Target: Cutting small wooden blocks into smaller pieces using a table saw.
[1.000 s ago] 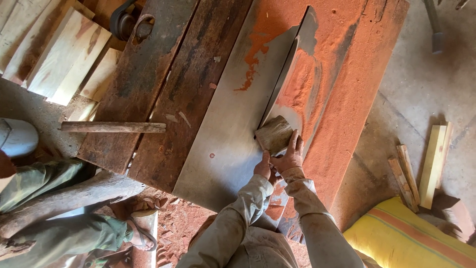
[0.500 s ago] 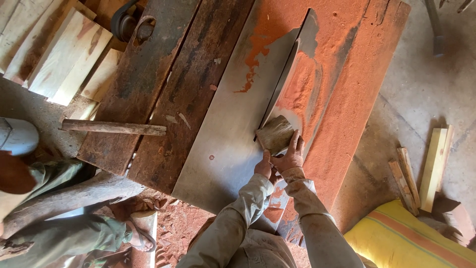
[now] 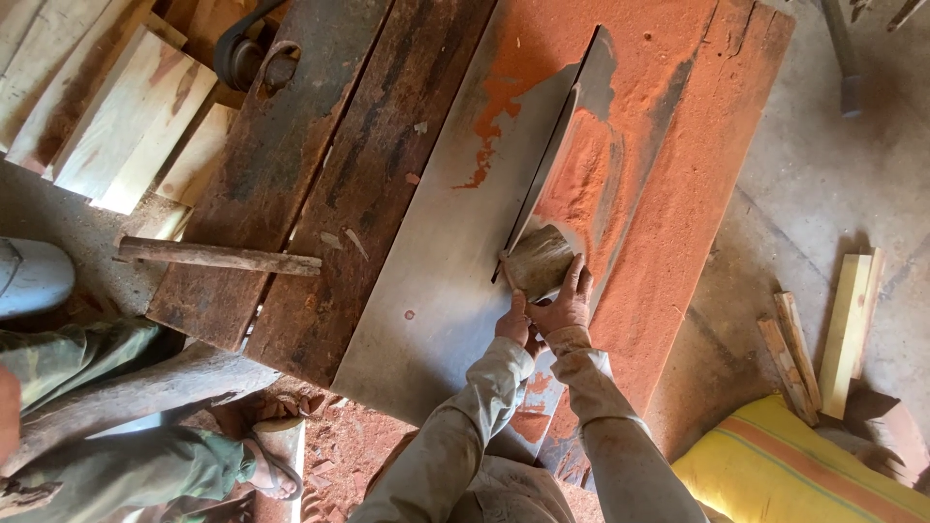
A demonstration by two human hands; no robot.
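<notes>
A small block of wood (image 3: 539, 260) lies on the grey metal top of a table saw (image 3: 441, 281), right against the blade slot. My right hand (image 3: 565, 302) presses on the block's near right side with fingers spread over it. My left hand (image 3: 514, 323) grips its near left edge. The saw blade (image 3: 550, 160) runs away from the block, with orange-red sawdust (image 3: 620, 145) heaped along its right side. Both sleeves are dusty beige.
Dark worn planks (image 3: 320, 165) form the bench's left part, with a loose stick (image 3: 218, 257) across them. Pale boards (image 3: 116, 116) are stacked at upper left. Another person's legs and sandal (image 3: 145, 455) sit at lower left. Wood offcuts (image 3: 823, 339) and a yellow sack (image 3: 804, 475) lie at right.
The block and both hands stay almost in place at the blade. The other person at the left has shifted, and the view has drifted slightly.
</notes>
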